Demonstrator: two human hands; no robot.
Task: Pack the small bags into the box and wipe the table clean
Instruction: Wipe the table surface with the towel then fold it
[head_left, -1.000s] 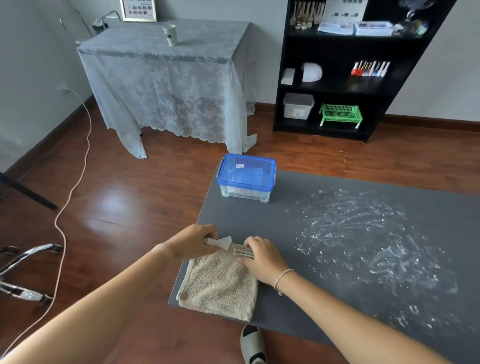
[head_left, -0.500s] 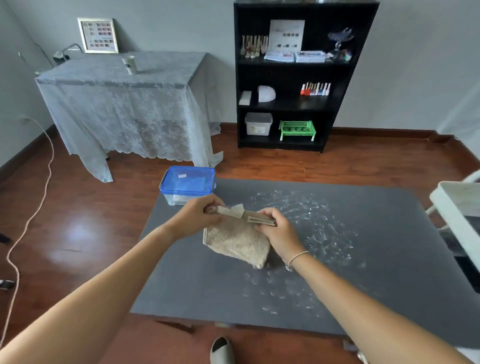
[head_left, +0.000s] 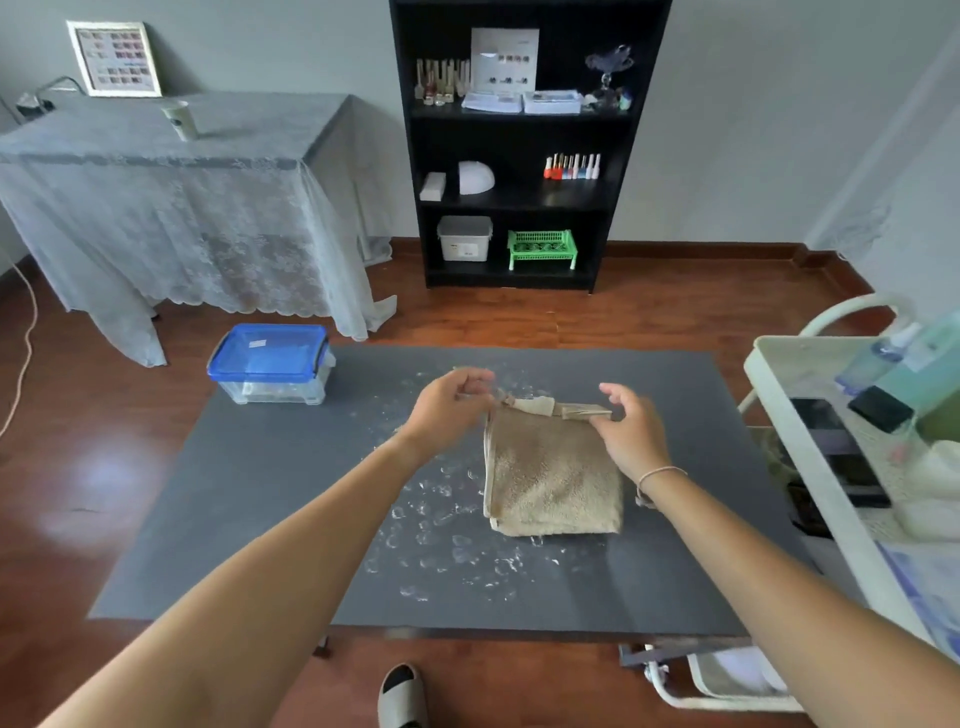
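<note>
While both hands, left hand (head_left: 451, 404) and right hand (head_left: 631, 435), pinch the towel's (head_left: 553, 475) far edge, it drapes onto the smeared counter (head_left: 270, 493), probably readied for wiping.

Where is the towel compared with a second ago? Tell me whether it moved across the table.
Yes. The towel has moved rightward, away from the blue-lidded box and the table's left edge, onto the white smears near the middle.
</note>
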